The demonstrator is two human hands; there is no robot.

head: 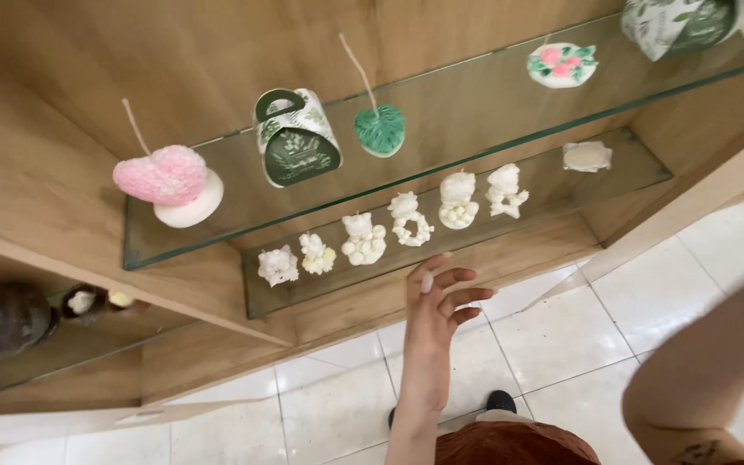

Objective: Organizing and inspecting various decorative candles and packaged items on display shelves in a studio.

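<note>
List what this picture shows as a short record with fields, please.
Place: wooden cabinet with two glass shelves
Upper glass shelf: pink heart-shaped candle, green-and-white paper gift box, green leaf-shaped candle
Lower glass shelf: row of small white figure candles
Left hand: empty, fingers spread, just below the lower shelf's front edge
Right hand: out of view; only an arm shows
Floor: white tiles

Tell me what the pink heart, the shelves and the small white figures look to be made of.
Pink heart: probably wax, matte and bumpy, with a wick.
Shelves: clear glass, greenish edges, see-through.
White figures nearest the left hand: likely wax too, matte, knobbly.
</note>
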